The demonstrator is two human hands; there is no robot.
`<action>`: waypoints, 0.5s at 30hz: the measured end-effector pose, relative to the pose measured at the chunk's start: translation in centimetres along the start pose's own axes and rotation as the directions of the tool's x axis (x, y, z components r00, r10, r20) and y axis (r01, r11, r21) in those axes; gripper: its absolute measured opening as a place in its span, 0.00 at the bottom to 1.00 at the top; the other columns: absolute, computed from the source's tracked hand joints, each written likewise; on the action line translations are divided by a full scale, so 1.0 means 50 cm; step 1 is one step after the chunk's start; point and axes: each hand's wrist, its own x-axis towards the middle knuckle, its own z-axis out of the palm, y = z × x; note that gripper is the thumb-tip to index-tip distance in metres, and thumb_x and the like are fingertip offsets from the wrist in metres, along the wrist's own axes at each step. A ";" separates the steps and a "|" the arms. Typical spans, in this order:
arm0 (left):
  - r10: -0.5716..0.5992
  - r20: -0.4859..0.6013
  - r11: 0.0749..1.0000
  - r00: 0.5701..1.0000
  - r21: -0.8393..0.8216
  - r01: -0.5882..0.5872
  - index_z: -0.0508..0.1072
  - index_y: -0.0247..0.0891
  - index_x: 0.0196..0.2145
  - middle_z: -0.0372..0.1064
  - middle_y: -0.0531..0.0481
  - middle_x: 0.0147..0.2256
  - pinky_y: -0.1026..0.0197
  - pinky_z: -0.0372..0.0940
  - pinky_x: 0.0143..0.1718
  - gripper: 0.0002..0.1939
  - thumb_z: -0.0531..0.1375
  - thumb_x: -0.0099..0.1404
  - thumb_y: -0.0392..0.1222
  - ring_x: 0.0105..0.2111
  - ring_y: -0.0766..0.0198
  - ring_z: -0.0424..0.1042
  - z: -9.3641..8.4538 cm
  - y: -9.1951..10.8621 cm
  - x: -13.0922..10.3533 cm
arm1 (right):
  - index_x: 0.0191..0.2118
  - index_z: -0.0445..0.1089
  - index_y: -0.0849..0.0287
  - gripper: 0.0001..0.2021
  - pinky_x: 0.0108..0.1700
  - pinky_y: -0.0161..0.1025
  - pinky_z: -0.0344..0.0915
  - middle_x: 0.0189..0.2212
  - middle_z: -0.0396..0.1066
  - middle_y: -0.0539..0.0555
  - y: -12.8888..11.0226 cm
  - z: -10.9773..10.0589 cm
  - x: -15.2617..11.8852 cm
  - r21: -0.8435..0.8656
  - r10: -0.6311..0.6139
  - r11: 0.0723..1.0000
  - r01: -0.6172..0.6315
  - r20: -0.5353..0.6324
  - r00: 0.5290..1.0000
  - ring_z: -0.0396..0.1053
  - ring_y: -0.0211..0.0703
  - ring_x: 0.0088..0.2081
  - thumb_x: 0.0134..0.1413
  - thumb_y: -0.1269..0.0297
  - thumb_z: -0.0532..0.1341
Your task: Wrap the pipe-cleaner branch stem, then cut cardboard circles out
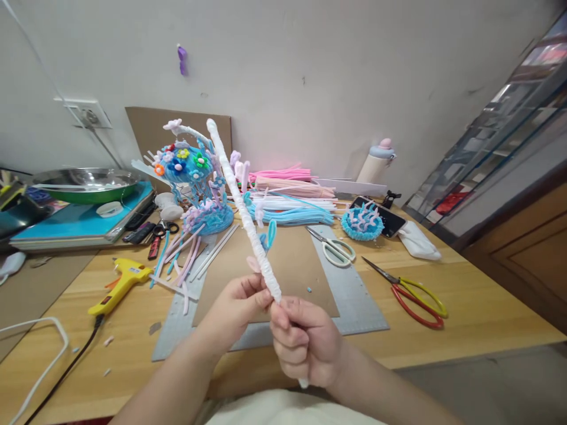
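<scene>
A long white wrapped stick (243,209) rises from my hands and leans to the upper left over the cardboard sheet. My right hand (305,339) is wrapped round its lower part, and a white tip shows below the fist. Just left of it, my left hand (243,304) pinches the stick with thumb and fingers above the right fist. Small blue loops (268,235) and a pink loop (253,264) stick out beside the stick above my left hand. Behind stands a blue fuzzy-stem craft (183,165) with colourful small flowers on top.
Brown cardboard (301,260) lies on a grey mat (367,307). A yellow glue gun (121,285) is at left, white-handled scissors (336,251) and red-yellow scissors (419,301) at right. Fuzzy-stem bundles (292,209) lie behind, near a blue-pink piece (362,223), phone (390,221) and bottle (376,162).
</scene>
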 end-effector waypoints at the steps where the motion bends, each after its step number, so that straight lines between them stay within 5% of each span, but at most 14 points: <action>1: -0.003 -0.043 0.998 0.999 0.059 0.005 0.71 0.33 0.23 0.64 0.54 0.21 0.67 0.56 0.28 0.12 0.65 0.52 0.46 0.23 0.70 0.59 0.002 0.005 0.000 | 0.26 0.62 0.60 0.11 0.12 0.24 0.38 0.12 0.47 0.40 0.003 -0.002 0.003 -0.046 -0.040 0.998 0.037 -0.075 0.996 0.36 0.25 0.12 0.56 0.60 0.56; 4: 0.001 -0.175 0.987 0.985 0.156 0.027 0.68 0.34 0.20 0.62 0.55 0.17 0.66 0.55 0.25 0.13 0.63 0.52 0.46 0.21 0.70 0.58 0.010 0.011 0.000 | 0.26 0.63 0.61 0.13 0.12 0.25 0.39 0.11 0.51 0.41 0.013 -0.008 0.016 -0.333 -0.264 0.930 0.154 -0.318 0.910 0.40 0.25 0.12 0.55 0.57 0.57; 8: 0.039 -0.264 0.996 0.964 0.090 -0.016 0.67 0.35 0.20 0.62 0.55 0.17 0.65 0.56 0.26 0.13 0.61 0.54 0.45 0.21 0.70 0.59 0.020 -0.006 0.001 | 0.24 0.65 0.62 0.15 0.13 0.26 0.41 0.11 0.54 0.42 0.018 -0.016 0.035 -0.649 -0.496 0.746 0.152 -0.389 0.776 0.44 0.25 0.12 0.52 0.54 0.59; 15: 0.071 -0.220 0.993 0.973 -0.072 -0.089 0.69 0.35 0.21 0.63 0.54 0.22 0.65 0.57 0.30 0.10 0.62 0.55 0.41 0.25 0.70 0.62 0.013 -0.013 0.000 | 0.23 0.64 0.62 0.16 0.14 0.27 0.41 0.11 0.53 0.42 0.001 -0.016 0.046 -0.712 -0.545 0.687 0.143 -0.375 0.750 0.45 0.26 0.13 0.52 0.54 0.58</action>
